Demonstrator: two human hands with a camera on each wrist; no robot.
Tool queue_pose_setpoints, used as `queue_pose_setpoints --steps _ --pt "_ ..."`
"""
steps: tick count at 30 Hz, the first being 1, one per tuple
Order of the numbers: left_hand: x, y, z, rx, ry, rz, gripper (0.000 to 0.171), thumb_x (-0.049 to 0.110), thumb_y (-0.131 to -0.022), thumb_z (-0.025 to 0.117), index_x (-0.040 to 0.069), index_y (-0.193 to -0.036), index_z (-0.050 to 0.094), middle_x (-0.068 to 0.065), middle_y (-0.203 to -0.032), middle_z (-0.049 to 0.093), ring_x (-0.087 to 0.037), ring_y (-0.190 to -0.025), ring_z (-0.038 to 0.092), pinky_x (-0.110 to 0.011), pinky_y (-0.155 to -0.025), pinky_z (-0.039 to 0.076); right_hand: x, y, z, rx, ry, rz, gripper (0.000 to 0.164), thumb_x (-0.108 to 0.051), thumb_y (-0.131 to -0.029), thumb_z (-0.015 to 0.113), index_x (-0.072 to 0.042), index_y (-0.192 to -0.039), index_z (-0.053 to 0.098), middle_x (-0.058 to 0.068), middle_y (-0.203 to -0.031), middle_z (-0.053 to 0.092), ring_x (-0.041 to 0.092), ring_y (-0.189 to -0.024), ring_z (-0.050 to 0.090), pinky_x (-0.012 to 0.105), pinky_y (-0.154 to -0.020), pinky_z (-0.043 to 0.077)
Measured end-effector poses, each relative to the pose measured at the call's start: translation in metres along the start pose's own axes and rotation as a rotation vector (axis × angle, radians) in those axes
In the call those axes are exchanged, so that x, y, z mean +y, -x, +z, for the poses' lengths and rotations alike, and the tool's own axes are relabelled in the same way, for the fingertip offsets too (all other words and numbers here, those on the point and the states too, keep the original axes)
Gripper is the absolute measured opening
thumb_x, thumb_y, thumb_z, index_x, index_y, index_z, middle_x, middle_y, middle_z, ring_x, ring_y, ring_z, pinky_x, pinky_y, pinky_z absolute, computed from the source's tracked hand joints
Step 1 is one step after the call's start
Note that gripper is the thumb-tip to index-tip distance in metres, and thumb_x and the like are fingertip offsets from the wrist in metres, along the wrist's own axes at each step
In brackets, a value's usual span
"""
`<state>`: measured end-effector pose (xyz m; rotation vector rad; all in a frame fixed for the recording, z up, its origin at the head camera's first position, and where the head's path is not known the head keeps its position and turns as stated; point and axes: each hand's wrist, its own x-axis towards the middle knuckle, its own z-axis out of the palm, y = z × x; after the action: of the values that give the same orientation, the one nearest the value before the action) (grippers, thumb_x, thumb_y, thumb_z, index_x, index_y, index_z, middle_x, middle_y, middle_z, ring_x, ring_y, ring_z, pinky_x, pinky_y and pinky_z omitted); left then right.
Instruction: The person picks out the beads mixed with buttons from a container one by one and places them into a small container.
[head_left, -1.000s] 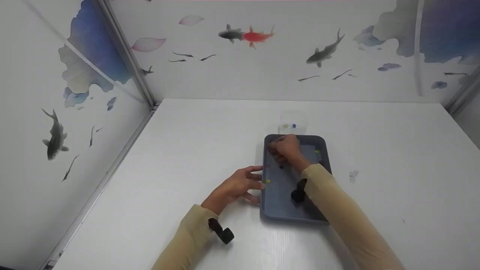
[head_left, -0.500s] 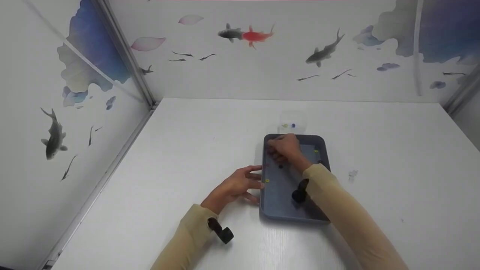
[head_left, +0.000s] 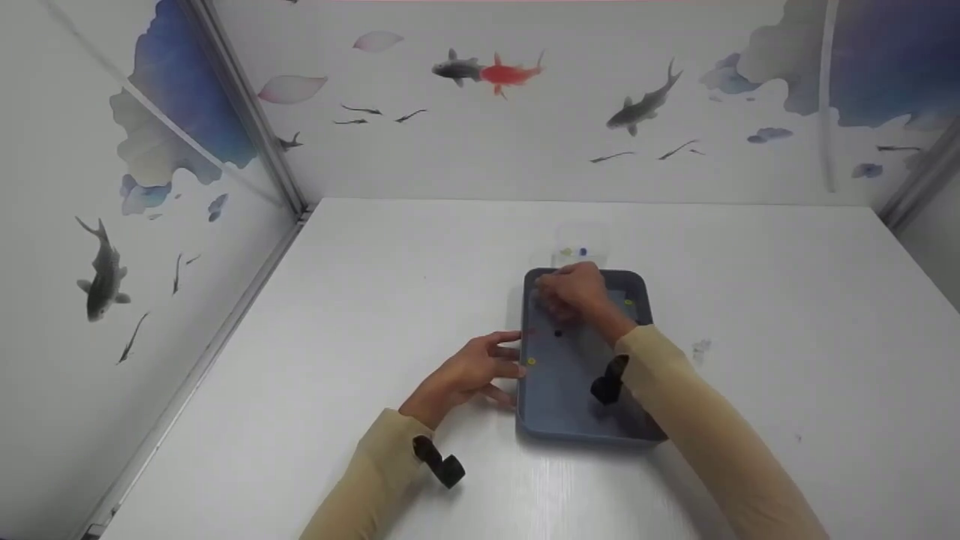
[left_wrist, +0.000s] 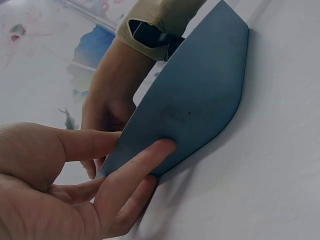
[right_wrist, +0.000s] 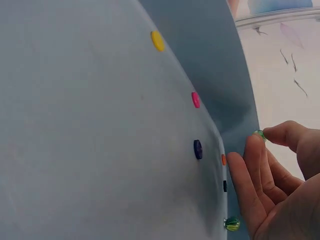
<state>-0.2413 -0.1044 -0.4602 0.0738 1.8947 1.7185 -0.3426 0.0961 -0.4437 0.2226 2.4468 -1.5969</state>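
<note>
Head view: a gray-blue tray (head_left: pixel 562 409) sits on the white counter (head_left: pixel 225 450), with a clear container (head_left: pixel 592 238) just beyond its far edge. The right grip (head_left: pixel 576 294) is at the tray's far left corner; from here I cannot see its fingertips clearly. The left grip (head_left: pixel 474 369) is at the tray's left side, fingers spread.

Left wrist view: the left grip encloses nothing; its extended fingers touch the tray's rim and outer wall.

Right wrist view: the right grip is narrowed to a pinch, holding a green bead (right_wrist: pixel 259 134) at the rim. Inside the tray lie a yellow button (right_wrist: pixel 157 40), a pink button (right_wrist: pixel 195 99) and a green marble (right_wrist: pixel 232 223).
</note>
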Motion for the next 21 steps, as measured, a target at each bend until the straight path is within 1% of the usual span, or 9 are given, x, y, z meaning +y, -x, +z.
queue_pose_setpoints --steps 3,6,9,11,14,16,21 --pt "0.000 0.000 0.000 -0.002 0.005 0.001 0.072 0.000 -0.089 0.069 0.010 -0.153 0.039 -0.021 -0.146 0.053 -0.029 -0.120 0.064 -0.038 -0.069 0.065 -0.002 0.002 -0.004 -0.014 0.015 -0.022 0.029 -0.025 -0.091 0.071 0.001 -0.103 0.074 0.004 -0.076 0.072 0.013 -0.065 0.069 0.026 -0.057 0.061" --pt "0.000 -0.001 -0.001 -0.001 -0.002 0.001 0.071 0.001 -0.089 0.069 0.010 -0.153 0.040 -0.020 -0.145 0.054 -0.029 -0.120 0.064 -0.037 -0.068 0.065 -0.005 0.005 -0.009 -0.015 0.036 -0.043 0.032 -0.027 -0.091 0.071 0.000 -0.108 0.074 0.009 -0.087 0.076 0.017 -0.073 0.073 0.030 -0.063 0.063" --pt "0.001 0.000 -0.001 0.005 -0.011 -0.002 0.071 0.002 -0.089 0.070 0.011 -0.153 0.041 -0.019 -0.145 0.054 -0.028 -0.120 0.063 -0.037 -0.069 0.065 -0.008 0.007 -0.014 -0.015 0.065 -0.074 0.035 -0.029 -0.092 0.070 -0.001 -0.114 0.073 0.013 -0.097 0.077 0.022 -0.081 0.075 0.034 -0.070 0.064" --pt "0.001 0.000 -0.001 0.007 -0.014 -0.002 0.071 0.002 -0.089 0.070 0.012 -0.153 0.041 -0.019 -0.144 0.055 -0.028 -0.121 0.063 -0.038 -0.069 0.065 -0.009 0.007 -0.016 -0.011 0.095 -0.103 0.036 -0.030 -0.093 0.070 -0.002 -0.114 0.073 0.015 -0.100 0.077 0.024 -0.084 0.075 0.036 -0.072 0.064" --pt "0.001 0.000 -0.001 0.007 -0.012 0.000 0.071 0.003 -0.089 0.070 0.011 -0.153 0.041 -0.019 -0.144 0.055 -0.028 -0.120 0.063 -0.039 -0.071 0.065 -0.011 0.007 -0.018 0.001 0.139 -0.154 0.034 -0.031 -0.093 0.070 -0.003 -0.112 0.074 0.016 -0.099 0.076 0.025 -0.085 0.075 0.035 -0.071 0.064" --pt "0.001 0.000 -0.001 0.005 -0.012 0.000 0.072 0.002 -0.089 0.071 0.011 -0.153 0.040 -0.020 -0.144 0.054 -0.028 -0.120 0.063 -0.039 -0.072 0.065 -0.012 0.006 -0.020 0.013 0.159 -0.172 0.033 -0.031 -0.092 0.070 -0.004 -0.110 0.075 0.015 -0.097 0.076 0.026 -0.084 0.075 0.035 -0.069 0.063" --pt "0.001 0.000 0.000 0.005 -0.010 -0.003 0.073 0.001 -0.088 0.071 0.011 -0.153 0.040 -0.020 -0.145 0.054 -0.029 -0.120 0.063 -0.039 -0.073 0.065 -0.013 0.004 -0.028 0.026 0.155 -0.195 0.033 -0.032 -0.092 0.070 -0.005 -0.110 0.075 0.015 -0.097 0.076 0.025 -0.083 0.074 0.031 -0.064 0.061"
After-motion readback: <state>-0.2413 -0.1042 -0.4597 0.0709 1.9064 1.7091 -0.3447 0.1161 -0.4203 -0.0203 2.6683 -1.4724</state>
